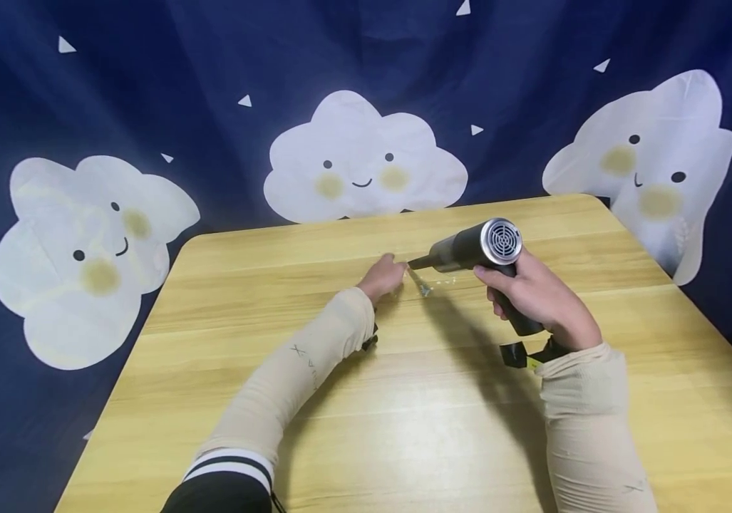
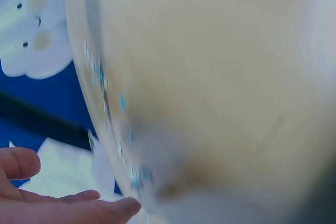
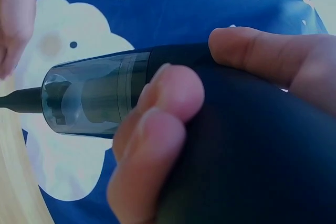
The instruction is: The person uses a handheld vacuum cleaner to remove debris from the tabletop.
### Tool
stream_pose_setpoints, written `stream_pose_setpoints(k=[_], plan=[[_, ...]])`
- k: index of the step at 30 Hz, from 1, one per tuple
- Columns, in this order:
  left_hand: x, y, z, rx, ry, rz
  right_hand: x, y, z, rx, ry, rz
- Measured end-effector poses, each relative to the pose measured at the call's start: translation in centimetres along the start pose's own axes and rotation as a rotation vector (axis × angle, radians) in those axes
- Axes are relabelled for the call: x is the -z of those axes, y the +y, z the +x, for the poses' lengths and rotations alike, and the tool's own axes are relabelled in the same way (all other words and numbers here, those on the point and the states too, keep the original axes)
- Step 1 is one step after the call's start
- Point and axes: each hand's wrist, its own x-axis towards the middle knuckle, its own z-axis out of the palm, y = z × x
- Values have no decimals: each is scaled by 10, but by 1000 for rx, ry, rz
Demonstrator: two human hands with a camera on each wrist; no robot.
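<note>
My right hand grips the handle of a black handheld vacuum, its narrow nozzle pointing left. In the right wrist view, fingers curl round the dark body, in front of a clear chamber. My left hand is at the nozzle's tip, low over the table; whether they touch cannot be told. In the left wrist view its fingers are extended, holding nothing visible. Small blue and pale bits lie on the wood beside it, also seen as blue specks.
The wooden table has rounded far corners. Behind it hangs a dark blue cloth with smiling white clouds and small triangles. Black wrist-worn devices sit under both wrists, over beige sleeves.
</note>
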Motion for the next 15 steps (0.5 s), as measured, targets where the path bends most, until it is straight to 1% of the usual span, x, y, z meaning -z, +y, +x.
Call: stream_pose_setpoints(k=[2,4,6,8,10,13,15], plan=[[10,-4,4,19,48,34,0,0,0,-2,2,-3],[18,-9,5,33,76,64,0,0,1,-3,0,-3],[22,-14,6,50,81,89,0,0,2,-3,-4,1],[20,-16,4,47,71,117,0,0,2,-2,-4,6],[14,-15,2,42,37,115,1,0,2,-1,-3,9],[3,-9,-3,14,-52,45,2,0,1,-6,-4,12],[1,-3,-5,6,-101,-18,3,0,0,-7,-6,12]])
